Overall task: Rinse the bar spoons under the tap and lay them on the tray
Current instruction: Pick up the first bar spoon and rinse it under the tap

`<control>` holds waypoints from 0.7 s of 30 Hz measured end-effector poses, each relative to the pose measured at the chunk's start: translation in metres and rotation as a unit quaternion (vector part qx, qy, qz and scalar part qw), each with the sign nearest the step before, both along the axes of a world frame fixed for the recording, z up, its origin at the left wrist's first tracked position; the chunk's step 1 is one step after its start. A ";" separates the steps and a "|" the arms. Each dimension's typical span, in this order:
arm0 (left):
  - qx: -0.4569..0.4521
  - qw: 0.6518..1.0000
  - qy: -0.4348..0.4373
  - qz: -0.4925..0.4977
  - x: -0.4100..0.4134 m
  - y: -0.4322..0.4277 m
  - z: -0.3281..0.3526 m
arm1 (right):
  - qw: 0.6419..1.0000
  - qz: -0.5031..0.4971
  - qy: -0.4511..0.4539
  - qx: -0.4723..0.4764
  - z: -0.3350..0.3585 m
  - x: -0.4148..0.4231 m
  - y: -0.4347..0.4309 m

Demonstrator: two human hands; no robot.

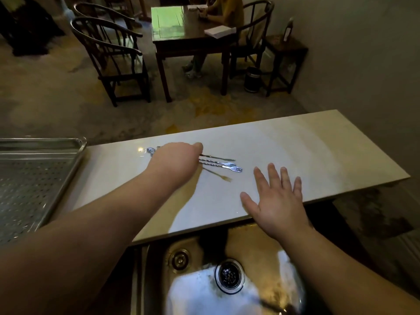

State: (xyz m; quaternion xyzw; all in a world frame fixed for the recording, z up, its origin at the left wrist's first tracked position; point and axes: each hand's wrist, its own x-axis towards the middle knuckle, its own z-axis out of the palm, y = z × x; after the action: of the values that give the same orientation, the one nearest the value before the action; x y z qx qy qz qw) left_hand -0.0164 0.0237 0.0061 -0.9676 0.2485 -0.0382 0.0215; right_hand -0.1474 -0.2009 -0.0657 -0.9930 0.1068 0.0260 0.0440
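Several twisted metal bar spoons (218, 163) lie side by side on the pale counter (318, 144), fork tips to the right and a spoon bowl to the left. My left hand (177, 156) reaches over their middle, bent down at the wrist, and grips the bundle; its fingers are hidden under the hand. My right hand (278, 201) hovers flat with fingers spread above the counter's near edge, right of the spoons, and holds nothing. The perforated steel tray (78, 160) stands at the left, with no spoons on the part that shows.
A steel sink (200, 289) with a round drain (229, 276) lies below the counter's near edge. Beyond the counter are dark wooden chairs (113, 60) and a table (188, 32) where a person sits. No tap is in view.
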 end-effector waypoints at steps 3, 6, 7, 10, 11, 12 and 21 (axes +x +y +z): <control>-0.204 0.968 0.087 0.119 -0.011 0.010 0.005 | 1.000 -0.002 0.003 0.000 0.000 0.001 0.000; -0.375 0.883 0.193 0.208 -0.021 0.019 0.008 | 1.000 -0.004 0.004 0.000 0.000 0.001 0.000; -0.420 0.849 0.225 0.229 -0.024 0.021 0.006 | 1.000 -0.003 0.003 -0.001 0.000 0.001 0.000; -0.509 0.753 0.307 0.282 -0.031 0.031 0.004 | 1.000 -0.002 0.003 -0.004 -0.001 0.002 -0.001; -0.521 0.733 0.322 0.294 -0.034 0.034 0.004 | 1.000 -0.002 0.002 -0.005 -0.002 0.003 -0.001; -0.520 0.729 0.328 0.301 -0.037 0.037 0.005 | 1.000 -0.003 0.001 -0.007 -0.002 0.003 -0.001; -0.257 0.940 0.183 0.129 -0.110 0.083 0.016 | 1.000 -0.027 0.005 0.007 0.005 -0.006 0.008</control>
State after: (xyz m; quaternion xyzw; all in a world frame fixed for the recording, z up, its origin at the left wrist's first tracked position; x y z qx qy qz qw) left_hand -0.1267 0.1070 0.0225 -0.9543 0.1026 0.0796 -0.2693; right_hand -0.1533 -0.1924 -0.0605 -0.9891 0.1341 0.0308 0.0514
